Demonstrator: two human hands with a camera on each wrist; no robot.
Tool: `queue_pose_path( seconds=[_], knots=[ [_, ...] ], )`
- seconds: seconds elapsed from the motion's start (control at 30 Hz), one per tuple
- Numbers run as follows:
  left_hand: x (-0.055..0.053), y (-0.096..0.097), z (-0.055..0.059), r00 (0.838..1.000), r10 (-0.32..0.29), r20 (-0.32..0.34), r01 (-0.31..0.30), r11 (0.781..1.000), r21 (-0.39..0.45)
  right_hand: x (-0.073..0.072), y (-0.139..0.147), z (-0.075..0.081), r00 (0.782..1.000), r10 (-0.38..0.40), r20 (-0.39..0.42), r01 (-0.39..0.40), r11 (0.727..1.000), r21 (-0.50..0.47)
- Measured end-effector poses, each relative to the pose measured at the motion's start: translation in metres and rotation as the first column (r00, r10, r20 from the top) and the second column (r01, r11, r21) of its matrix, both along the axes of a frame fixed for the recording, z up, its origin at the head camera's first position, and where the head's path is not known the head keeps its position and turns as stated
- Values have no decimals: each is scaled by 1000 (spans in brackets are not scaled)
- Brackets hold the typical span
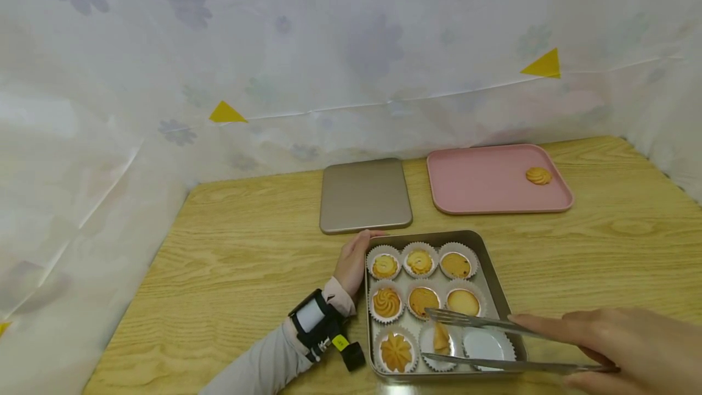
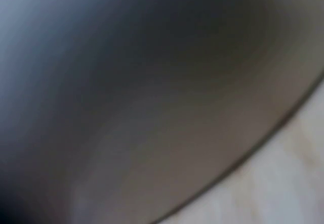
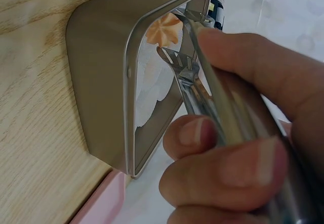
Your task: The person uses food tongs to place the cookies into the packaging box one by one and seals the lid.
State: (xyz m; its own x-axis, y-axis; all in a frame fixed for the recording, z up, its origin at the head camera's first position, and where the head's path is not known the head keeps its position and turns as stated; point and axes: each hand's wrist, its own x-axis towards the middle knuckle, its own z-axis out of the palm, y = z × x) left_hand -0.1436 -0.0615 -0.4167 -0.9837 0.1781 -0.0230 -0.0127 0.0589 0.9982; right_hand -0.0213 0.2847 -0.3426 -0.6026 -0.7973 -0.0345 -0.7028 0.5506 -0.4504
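Note:
My right hand [image 1: 631, 346] grips metal tongs [image 1: 493, 363], also seen in the right wrist view [image 3: 190, 75]. The tongs' two arms stand apart over the near row of a square metal tin [image 1: 496, 279]. Between them a tilted golden cookie [image 1: 441, 339] sits in the near middle paper cup. To its left is a star-shaped cookie [image 1: 396, 352]; to its right, a white paper cup [image 1: 488, 346] shows its bare bottom. My left hand [image 1: 351, 264] holds the tin's far left corner, fingers bent round behind it. The left wrist view is blurred and dark.
Several other cookies in paper cups fill the tin's middle and far rows. Behind the tin lies a flat metal lid [image 1: 364, 197]. A pink tray [image 1: 482, 181] stands at the back right with one swirled cookie [image 1: 538, 176] on it. A patterned white sheet [image 1: 351, 78] hangs behind the wooden table.

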Motion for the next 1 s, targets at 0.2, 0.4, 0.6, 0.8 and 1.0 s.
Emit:
queue_pose_path(
  seconds=[0.2, 0.4, 0.6, 0.8, 1.0],
  knots=[
    [0, 0, 0, 1000, 3, 1, -3, 1000, -5, -1, -1, -3, 1000, -1, -27, 2, 999, 42],
    [0, 0, 0, 1000, 2, 2, -2, 1000, 7, -2, 2, -3, 999, -37, 37, 33, 994, 100],
    [-1, 0, -1, 1000, 1, -27, -1, 1000, -5, -4, 0, 0, 988, -77, 131, 58, 987, 148],
    [-1, 0, 0, 999, 2, -44, -3, 1000, -24, -6, -8, -2, 998, -26, 59, 20, 994, 110],
    [-1, 0, 0, 999, 4, -39, -4, 1000, -20, -7, -14, -1, 999, -35, -24, 38, 991, 132]
  ],
)
